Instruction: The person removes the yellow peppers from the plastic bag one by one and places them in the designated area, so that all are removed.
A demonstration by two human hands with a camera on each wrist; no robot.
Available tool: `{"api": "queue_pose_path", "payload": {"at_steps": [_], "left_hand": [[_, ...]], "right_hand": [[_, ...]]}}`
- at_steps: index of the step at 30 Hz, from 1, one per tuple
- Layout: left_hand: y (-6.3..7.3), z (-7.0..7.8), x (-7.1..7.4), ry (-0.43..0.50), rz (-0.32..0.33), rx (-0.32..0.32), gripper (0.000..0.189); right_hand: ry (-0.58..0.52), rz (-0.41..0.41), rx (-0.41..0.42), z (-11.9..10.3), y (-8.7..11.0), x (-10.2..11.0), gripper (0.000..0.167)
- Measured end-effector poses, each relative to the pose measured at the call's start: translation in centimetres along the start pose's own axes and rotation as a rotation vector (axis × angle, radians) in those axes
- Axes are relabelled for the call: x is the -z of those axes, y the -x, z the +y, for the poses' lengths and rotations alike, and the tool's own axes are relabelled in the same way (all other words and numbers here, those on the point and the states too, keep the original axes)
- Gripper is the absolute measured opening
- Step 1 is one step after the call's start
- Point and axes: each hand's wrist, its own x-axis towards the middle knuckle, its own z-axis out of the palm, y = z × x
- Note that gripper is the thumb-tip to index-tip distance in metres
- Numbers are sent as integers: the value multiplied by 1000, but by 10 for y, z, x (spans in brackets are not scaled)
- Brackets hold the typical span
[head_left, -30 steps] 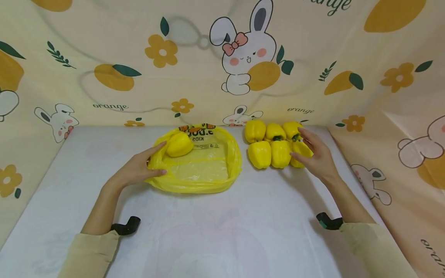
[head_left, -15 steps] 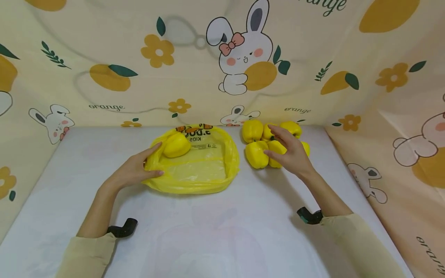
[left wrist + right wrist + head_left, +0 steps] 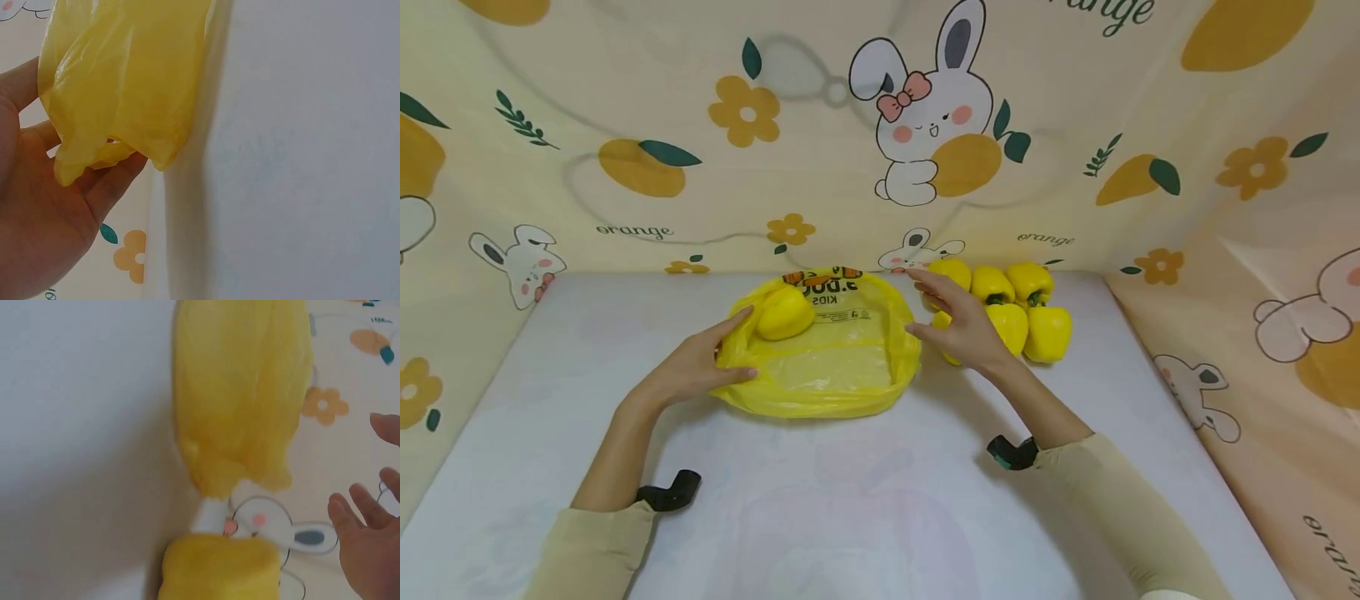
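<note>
A yellow plastic bag (image 3: pixel 831 404) lies on the table with its wide mouth open towards me. Inside, near its left side, rests a yellow bell pepper (image 3: pixel 786 313). My left hand (image 3: pixel 688 367) holds the bag's left edge, thumb and fingers spread along the rim; the left wrist view shows the bag's gathered corner (image 3: pixel 125 134) against the fingers. At the opposite rim is my right hand (image 3: pixel 958 329), fingers parted and holding nothing, fingertips right by the bag's edge. The right wrist view shows that hand (image 3: pixel 375 550) beside the bag (image 3: pixel 240 394), with a bell pepper (image 3: pixel 219 569) below.
To the right of the bag, several yellow bell peppers (image 3: pixel 1048 333) stand in two rows, some partly hidden by my right hand. A printed rabbit-and-orange cloth (image 3: pixel 1060 100) rises behind and along both sides of the white table (image 3: pixel 850 500).
My right hand has moved left from the far right end of the peppers, over them, to the bag's right rim. The left hand, bag and pepper inside stay put.
</note>
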Motion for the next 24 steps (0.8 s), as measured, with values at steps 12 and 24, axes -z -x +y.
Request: {"api": "queue_pose_path", "payload": {"at_steps": [12, 24], "left_hand": [[1, -3, -1, 6, 5, -1, 100], [1, -2, -2, 5, 6, -11, 98]], "right_hand": [[-54, -45, -35, 19, -28, -46, 67], [4, -107, -189, 12, -47, -91, 69]]}}
